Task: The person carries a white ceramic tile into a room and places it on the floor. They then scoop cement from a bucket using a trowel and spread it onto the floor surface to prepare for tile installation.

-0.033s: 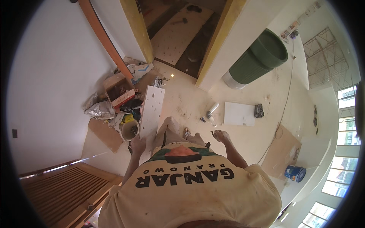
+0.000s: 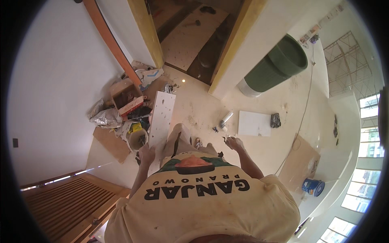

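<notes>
My left hand is closed beside the lower end of a long white board with dark marks on it. A dark bit shows at its fingers, but I cannot tell what it grips. Close by stands a pale bucket with dark contents, a yellow package at its far rim. Out to the right, my right hand is closed, with a small dark thing sticking out of the fingers. Its kind is too small to make out. Both hands are held low, at either side of my legs.
An open cardboard box and a silver bag lie against the left wall. A clear cylinder and a white panel are on the floor ahead. Farther right stand a large green bin and a blue bucket. A doorway opens ahead.
My right hand and the small dark thing in it have shifted slightly left. My left hand has hardly moved.
</notes>
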`<state>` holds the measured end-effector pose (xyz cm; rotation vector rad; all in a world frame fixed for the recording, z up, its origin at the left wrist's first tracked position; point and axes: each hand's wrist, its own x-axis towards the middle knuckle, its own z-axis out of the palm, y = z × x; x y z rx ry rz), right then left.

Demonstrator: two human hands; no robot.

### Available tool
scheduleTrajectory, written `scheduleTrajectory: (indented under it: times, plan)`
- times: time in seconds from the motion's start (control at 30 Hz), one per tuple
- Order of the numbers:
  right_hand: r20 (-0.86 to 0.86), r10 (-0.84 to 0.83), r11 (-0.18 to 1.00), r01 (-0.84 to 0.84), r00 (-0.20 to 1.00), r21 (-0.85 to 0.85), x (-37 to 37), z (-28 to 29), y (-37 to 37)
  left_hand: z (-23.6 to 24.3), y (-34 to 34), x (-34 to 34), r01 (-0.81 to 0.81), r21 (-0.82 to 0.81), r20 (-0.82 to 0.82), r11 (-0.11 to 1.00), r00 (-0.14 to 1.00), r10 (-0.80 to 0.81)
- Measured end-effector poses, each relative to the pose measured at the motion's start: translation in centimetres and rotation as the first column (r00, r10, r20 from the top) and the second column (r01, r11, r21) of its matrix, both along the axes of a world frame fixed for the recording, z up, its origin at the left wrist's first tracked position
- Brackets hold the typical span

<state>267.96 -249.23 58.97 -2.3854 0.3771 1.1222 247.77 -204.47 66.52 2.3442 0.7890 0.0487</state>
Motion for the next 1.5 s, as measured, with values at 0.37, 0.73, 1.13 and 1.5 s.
scheduleTrajectory:
  times: [0.37,0.73,1.13,1.5]
  plan:
    - [0.108,0.020,0.994,-0.031,0.994,0.105,24.1,4.0,18.6,-0.4,7.9,21.0,0.028,-0.016,-0.080,0.999,0.996,-0.029]
    - [0.304,-0.027,0.987,-0.023,0.952,0.160,39.3,-3.5,24.6,1.5,15.3,39.3,0.117,0.045,0.051,0.992,0.992,-0.119]
    - [0.207,-0.243,0.959,0.202,0.948,0.200,60.0,-2.5,29.9,-0.5,18.4,53.9,0.083,0.020,0.068,0.996,0.994,-0.084]
    - [0.079,-0.465,0.872,0.440,0.882,0.212,67.9,-1.9,30.8,-2.8,22.6,63.8,0.120,0.037,-0.020,0.992,0.993,-0.120]
